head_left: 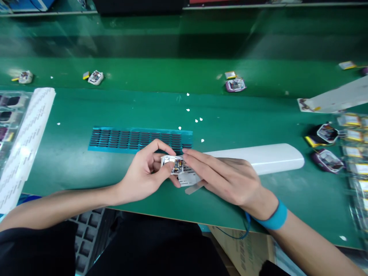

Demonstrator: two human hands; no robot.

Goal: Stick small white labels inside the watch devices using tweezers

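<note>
My left hand (148,170) grips a small white device (177,165) with bare circuit parts facing up, its thumb across the top. My right hand (227,178), with a blue band on the wrist, is at the device's right side, its fingers pressed together; its fingertips reach the device's edge. Beneath those fingers shows a printed white sheet (188,177) with a translucent strip (195,187); whether the fingers grip them is hidden. Just behind the hands lies a blue sheet (93,143) with rows of dark strips. A rolled white sheet (276,158) extends right from behind my right hand.
On the green table (143,111), open devices with yellow batteries sit along the back, such as a purple one (235,85). Trays with devices (11,115) and batteries (352,136) flank both sides. A long white sheet (25,147) lies left. Small white dots are scattered centrally.
</note>
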